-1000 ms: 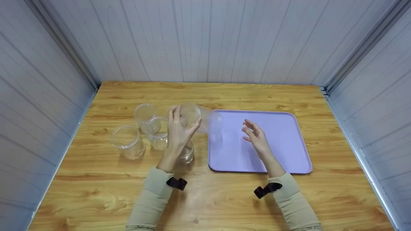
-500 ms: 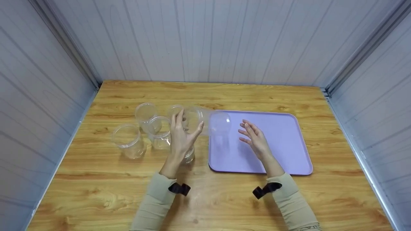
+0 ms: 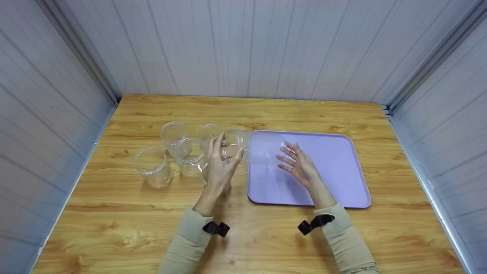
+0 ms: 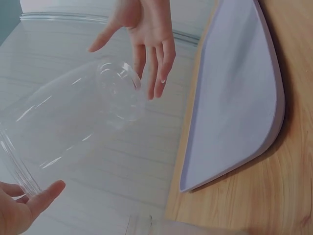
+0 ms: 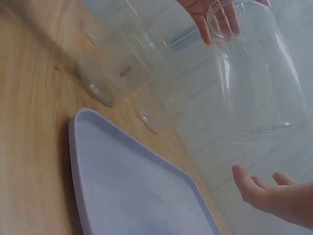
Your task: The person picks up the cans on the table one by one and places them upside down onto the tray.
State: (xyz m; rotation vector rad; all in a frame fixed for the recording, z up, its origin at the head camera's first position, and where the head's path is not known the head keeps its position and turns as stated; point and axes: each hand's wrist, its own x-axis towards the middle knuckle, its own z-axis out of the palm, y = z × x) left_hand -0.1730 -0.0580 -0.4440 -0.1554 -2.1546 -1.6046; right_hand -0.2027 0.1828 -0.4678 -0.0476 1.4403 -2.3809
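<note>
A clear plastic jar lies sideways in the air over the left part of the purple tray. My left hand grips it at the rim end, thumb and fingers spread round the mouth. In the left wrist view the jar's base points toward the right hand. That right hand has its fingers loosely extended, overlapping the base end in the head view. The right wrist view shows a gap between its fingertips and the jar.
Several more clear jars stand on the wooden table at left, among them a front-left jar and a back-left jar. One is partly hidden behind the left hand. The purple tray lies at right. Pale panel walls surround the table.
My left hand has moved a little right and carried the jar with it, its base now reaching the right hand's fingertips in the head view. The right hand has shifted slightly left.
</note>
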